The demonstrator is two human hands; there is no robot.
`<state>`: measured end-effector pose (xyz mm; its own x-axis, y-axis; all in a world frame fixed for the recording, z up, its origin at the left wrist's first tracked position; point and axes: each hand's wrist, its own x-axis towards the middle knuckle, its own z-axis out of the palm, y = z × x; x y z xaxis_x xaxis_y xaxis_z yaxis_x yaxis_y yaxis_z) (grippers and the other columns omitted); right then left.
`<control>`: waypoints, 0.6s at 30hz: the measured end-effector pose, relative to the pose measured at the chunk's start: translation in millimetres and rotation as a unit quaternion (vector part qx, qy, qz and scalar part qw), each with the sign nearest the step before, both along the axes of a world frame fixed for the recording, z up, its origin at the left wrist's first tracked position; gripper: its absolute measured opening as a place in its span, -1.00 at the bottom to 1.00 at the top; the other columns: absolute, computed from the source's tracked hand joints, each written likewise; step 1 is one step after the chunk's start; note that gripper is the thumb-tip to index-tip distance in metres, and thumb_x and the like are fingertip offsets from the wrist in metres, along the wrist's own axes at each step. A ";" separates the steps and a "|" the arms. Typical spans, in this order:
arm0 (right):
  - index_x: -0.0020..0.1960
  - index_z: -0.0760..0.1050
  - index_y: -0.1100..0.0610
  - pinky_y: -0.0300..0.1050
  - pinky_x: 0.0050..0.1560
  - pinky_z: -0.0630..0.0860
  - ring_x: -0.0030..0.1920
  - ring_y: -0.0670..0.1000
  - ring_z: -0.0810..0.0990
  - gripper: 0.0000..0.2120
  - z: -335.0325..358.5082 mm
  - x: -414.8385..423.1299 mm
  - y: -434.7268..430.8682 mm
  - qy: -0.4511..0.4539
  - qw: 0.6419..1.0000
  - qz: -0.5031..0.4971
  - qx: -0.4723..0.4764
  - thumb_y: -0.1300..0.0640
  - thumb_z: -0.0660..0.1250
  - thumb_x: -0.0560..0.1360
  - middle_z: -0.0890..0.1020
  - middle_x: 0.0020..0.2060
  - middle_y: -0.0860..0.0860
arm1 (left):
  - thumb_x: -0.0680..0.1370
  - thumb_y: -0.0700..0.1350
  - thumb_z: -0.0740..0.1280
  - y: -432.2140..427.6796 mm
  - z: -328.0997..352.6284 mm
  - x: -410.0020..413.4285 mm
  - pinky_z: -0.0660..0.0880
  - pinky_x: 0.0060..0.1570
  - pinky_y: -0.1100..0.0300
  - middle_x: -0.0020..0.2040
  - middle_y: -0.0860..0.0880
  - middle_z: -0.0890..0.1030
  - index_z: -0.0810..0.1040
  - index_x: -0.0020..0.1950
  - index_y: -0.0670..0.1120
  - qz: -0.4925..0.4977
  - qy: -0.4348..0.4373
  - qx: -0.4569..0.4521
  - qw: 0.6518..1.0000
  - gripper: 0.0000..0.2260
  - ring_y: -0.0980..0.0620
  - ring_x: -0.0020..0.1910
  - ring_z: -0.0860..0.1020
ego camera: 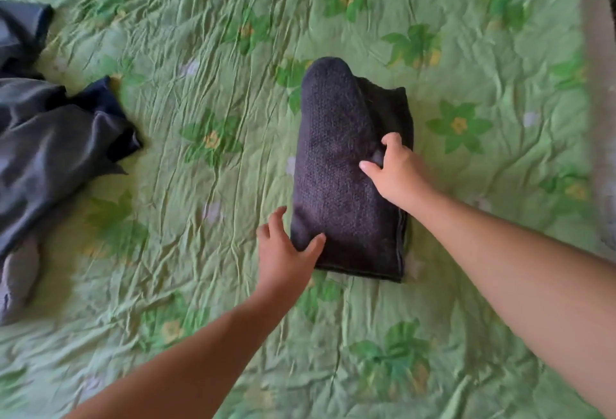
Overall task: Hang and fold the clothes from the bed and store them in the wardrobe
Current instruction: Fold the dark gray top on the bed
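A dark knitted sweater lies folded into a narrow bundle on the green flowered bedspread. My left hand grips its near left corner, thumb on top and fingers along the side. My right hand holds the right edge halfway up, thumb on the top layer and fingers curled round the fold. A rounded top layer reaches toward the far end of the bundle.
A crumpled dark grey garment with a navy part lies at the left edge of the bed. Another dark piece sits farther back on the left. The bed's right edge runs along the frame's right side.
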<state>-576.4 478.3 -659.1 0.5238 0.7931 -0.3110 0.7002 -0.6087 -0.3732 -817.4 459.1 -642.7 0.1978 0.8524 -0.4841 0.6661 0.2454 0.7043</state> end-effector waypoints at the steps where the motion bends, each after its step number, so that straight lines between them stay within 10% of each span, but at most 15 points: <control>1: 0.25 0.38 0.19 0.08 0.04 0.49 0.12 0.31 0.58 -0.58 -6.2 1.6 -0.2 0.013 1.000 -0.008 -0.018 -0.08 0.36 0.57 0.60 0.13 0.24 | 0.44 0.00 0.56 2.3 -2.5 -0.3 0.54 0.13 0.18 0.24 -0.03 0.54 0.38 0.39 0.02 0.042 -0.049 -0.110 0.992 -0.41 0.09 0.11 0.59; 8: 0.25 0.39 0.02 0.07 0.18 0.41 0.20 0.30 0.41 -0.66 -28.5 -4.8 -9.5 0.021 0.983 -0.153 -0.097 -0.08 0.34 0.55 0.37 0.26 0.23 | 0.38 -0.21 0.56 3.7 -22.2 7.3 0.45 -0.42 0.37 -0.09 0.00 0.64 0.52 0.14 -0.06 0.056 -0.083 -0.183 0.978 -0.61 0.15 -0.26 0.57; 14: 0.13 0.42 0.17 0.01 0.05 0.54 0.07 0.18 0.60 -0.74 -0.4 -43.1 -31.6 0.273 0.908 -0.317 -0.005 0.22 0.39 0.48 0.60 0.03 0.17 | 0.37 -0.37 0.49 40.9 0.8 -42.2 0.63 -0.08 -0.09 -0.07 -0.17 0.67 0.56 0.10 -0.08 -0.002 -0.069 -0.195 0.978 -0.63 -0.11 -0.15 0.66; 18: 0.12 0.38 0.15 0.22 -0.21 0.67 -0.07 0.24 0.65 -0.75 16.0 -135.3 -66.4 0.407 0.817 -0.404 -0.063 0.18 0.38 0.51 0.59 0.04 0.23 | 0.39 -0.44 0.46 106.6 21.8 -105.5 0.54 -0.30 0.08 -0.13 -0.23 0.58 0.53 0.12 -0.04 -0.020 -0.035 -0.146 0.988 -0.58 -0.09 -0.23 0.55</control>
<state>-711.7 411.9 -643.1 0.4385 0.2261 -0.8698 -0.3976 -0.8192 -0.4134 -922.9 565.8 -621.0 0.2706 0.6684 -0.6929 0.6317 0.4198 0.6517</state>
